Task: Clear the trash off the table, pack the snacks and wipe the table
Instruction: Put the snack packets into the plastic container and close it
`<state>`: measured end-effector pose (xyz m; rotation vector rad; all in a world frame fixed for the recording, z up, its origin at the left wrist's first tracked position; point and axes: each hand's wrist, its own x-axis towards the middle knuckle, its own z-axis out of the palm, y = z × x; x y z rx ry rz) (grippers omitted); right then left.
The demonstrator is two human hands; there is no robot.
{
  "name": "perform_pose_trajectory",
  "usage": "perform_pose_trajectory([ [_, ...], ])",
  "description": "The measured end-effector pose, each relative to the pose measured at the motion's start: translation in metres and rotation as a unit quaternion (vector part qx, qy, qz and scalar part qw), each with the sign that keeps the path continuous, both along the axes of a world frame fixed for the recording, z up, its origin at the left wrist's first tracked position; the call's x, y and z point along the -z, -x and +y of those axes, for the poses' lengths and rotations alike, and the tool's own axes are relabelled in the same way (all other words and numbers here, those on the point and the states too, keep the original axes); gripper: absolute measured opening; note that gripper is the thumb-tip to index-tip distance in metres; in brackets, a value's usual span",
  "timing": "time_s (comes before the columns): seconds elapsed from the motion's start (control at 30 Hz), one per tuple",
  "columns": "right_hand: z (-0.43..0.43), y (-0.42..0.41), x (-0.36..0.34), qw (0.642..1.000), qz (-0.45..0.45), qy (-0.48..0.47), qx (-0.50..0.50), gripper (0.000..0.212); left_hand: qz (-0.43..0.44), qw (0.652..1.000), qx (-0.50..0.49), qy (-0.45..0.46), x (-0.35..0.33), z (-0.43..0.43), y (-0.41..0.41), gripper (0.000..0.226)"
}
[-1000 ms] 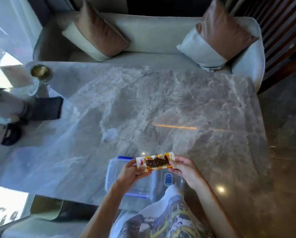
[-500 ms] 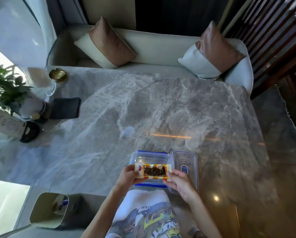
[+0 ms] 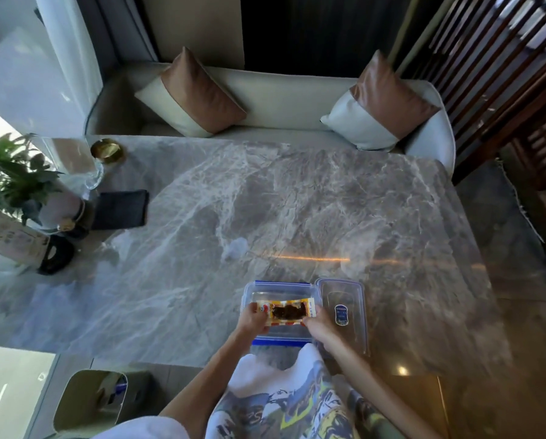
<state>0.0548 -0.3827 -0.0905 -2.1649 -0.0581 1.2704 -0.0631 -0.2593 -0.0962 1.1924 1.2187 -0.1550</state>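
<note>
Both hands hold a yellow-and-red snack packet [image 3: 285, 312] with a dark filling, flat and level, just above a clear plastic box [image 3: 279, 288] with blue clips at the table's near edge. My left hand [image 3: 252, 321] grips its left end, my right hand [image 3: 319, 324] its right end. The box's clear lid [image 3: 344, 312], with a blue label, lies beside the box on the right. A dark folded cloth [image 3: 119, 209] lies at the table's left. A pale wet-looking patch [image 3: 235, 248] sits on the grey marble table [image 3: 328, 201] near the middle.
A potted plant [image 3: 15, 182], a glass vase [image 3: 89, 172], a gold dish [image 3: 107, 150], a card [image 3: 12, 237] and a black round object [image 3: 56, 253] crowd the left edge. A bin [image 3: 91, 400] stands on the floor at near left. A sofa [image 3: 281, 103] with two cushions runs behind the table.
The view has tilted up and back. The packet has come down from in front of me to just over the box, still held at both ends.
</note>
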Motion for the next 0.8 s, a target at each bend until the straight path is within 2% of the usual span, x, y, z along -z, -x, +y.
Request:
perform_pose_trajectory([
  [0.13, 0.005, 0.005, 0.017, 0.999, 0.014, 0.042, 0.004, 0.046, 0.031, 0.999, 0.020, -0.001, 0.017, 0.000, -0.011, 0.020],
  [0.27, 0.009, 0.004, 0.039, 0.998, 0.015, 0.067, 0.011, 0.063, 0.048, 0.999, 0.001, 0.001, 0.014, 0.001, -0.018, 0.027],
  [0.47, 0.006, -0.005, 0.079, 0.996, 0.010, 0.083, -0.013, 0.039, 0.065, 0.997, 0.029, -0.008, 0.019, 0.008, -0.018, 0.026],
  [0.63, 0.000, -0.012, 0.133, 0.995, 0.014, 0.096, -0.021, 0.050, 0.103, 0.992, 0.052, -0.054, 0.019, 0.001, -0.022, 0.027],
  [0.7, 0.008, -0.006, 0.087, 0.995, 0.004, 0.094, -0.028, 0.039, 0.114, 0.990, 0.058, -0.053, 0.017, 0.000, -0.025, 0.020],
  [0.8, 0.018, 0.001, 0.027, 0.993, -0.018, 0.105, -0.051, 0.032, 0.126, 0.988, 0.072, -0.047, 0.011, 0.001, -0.029, 0.024],
])
